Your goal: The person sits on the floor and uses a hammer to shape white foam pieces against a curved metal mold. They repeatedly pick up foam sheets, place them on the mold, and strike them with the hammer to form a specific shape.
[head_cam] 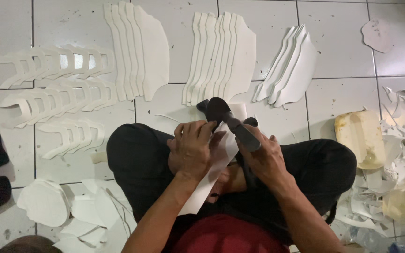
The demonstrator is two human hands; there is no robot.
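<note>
In the head view, a white cut sheet piece (216,164) is pinched over the lap in the left hand (191,149); black shears (228,119), just right of it, are clenched in the right hand (264,159); stacked white pieces (221,58) lie beyond it on the tiled floor (343,51)

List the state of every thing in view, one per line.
left hand: pressing the white sheet piece on the lap
right hand: gripping the black shears
black shears: blades hidden, cannot tell
cut white pieces: fanned in overlapping rows on the floor
scraps: heaped loose
</note>
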